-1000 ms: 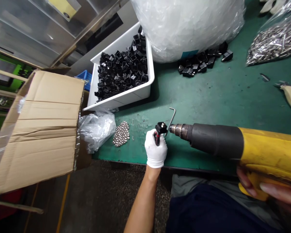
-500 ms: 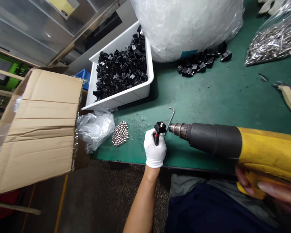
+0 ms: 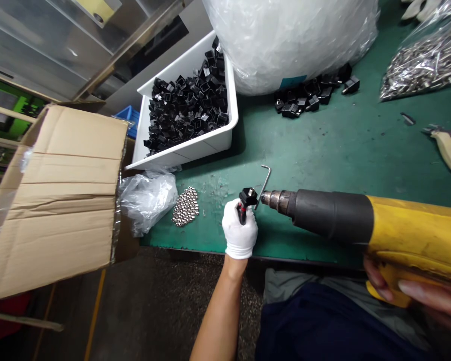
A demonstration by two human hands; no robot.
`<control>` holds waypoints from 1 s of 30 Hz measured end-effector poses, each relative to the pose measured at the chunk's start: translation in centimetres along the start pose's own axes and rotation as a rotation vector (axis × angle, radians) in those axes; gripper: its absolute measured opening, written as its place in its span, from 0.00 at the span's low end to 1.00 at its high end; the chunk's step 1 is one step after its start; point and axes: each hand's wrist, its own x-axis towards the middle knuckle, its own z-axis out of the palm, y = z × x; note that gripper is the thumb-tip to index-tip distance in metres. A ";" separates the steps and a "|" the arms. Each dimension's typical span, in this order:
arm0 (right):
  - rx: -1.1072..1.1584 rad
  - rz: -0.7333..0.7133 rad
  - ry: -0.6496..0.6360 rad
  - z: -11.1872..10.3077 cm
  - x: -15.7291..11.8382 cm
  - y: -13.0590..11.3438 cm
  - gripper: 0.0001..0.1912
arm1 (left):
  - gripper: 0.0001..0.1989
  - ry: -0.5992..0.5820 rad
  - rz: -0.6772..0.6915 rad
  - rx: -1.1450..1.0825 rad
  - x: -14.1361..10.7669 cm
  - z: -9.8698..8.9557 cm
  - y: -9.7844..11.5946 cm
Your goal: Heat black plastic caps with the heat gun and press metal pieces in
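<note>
My left hand (image 3: 240, 230), in a white glove, is closed round a red and black tool (image 3: 242, 213). At the tool's top sits a black plastic part (image 3: 248, 196) with a metal insert. My bare right hand (image 3: 417, 296) grips the yellow heat gun (image 3: 417, 225), whose metal nozzle (image 3: 278, 200) points left, close beside the black part. A silver hex key (image 3: 263, 184) lies on the green table (image 3: 315, 155) just behind the nozzle tip. Left of my gloved hand is a patch of small metal inserts (image 3: 186, 206).
A white bin (image 3: 199, 153) holds many black parts. Behind are a large plastic bag (image 3: 296, 40) and loose black parts (image 3: 300, 103). Pliers (image 3: 449, 150) and a bag of metal pieces (image 3: 424, 70) lie right. A cardboard box (image 3: 63, 195) and crumpled plastic (image 3: 150, 200) are left.
</note>
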 end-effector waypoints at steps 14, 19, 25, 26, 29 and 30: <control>-0.003 -0.053 -0.133 -1.1 0.1 1.1 0.21 | 0.08 0.002 0.021 0.013 0.0 0.0 0.0; -0.046 -0.105 -0.147 -0.8 0.2 0.8 0.20 | 0.08 0.004 0.021 0.017 0.0 0.0 0.1; -0.045 -0.103 -0.134 -0.2 0.0 0.0 0.20 | 0.08 0.002 0.028 0.009 0.0 0.0 0.0; -0.046 -0.092 -0.155 -0.3 0.0 0.1 0.20 | 0.08 0.002 0.028 0.009 0.0 0.1 0.0; -0.043 -0.093 -0.187 -0.7 0.1 0.3 0.19 | 0.08 0.004 0.027 0.006 0.0 0.1 -0.1; -0.044 -0.103 -0.178 -0.8 0.1 0.4 0.19 | 0.08 0.004 0.026 0.005 0.0 0.1 -0.1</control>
